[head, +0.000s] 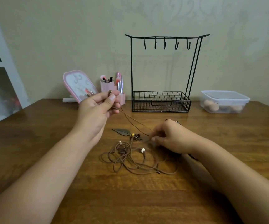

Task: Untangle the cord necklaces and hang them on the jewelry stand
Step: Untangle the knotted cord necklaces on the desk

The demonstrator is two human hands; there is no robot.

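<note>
We see the left hand pinching a cord raised at ten o'clock of the tangled necklaces on the table, the right hand pinching it at two o'clock, the stand well beyond at twelve.

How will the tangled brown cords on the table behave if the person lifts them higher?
The brown cords lie in loose loops, so they are probably floppy and light. The leaf pendant and beads would likely dangle and swing. Crossed loops may tighten when pulled.
</note>
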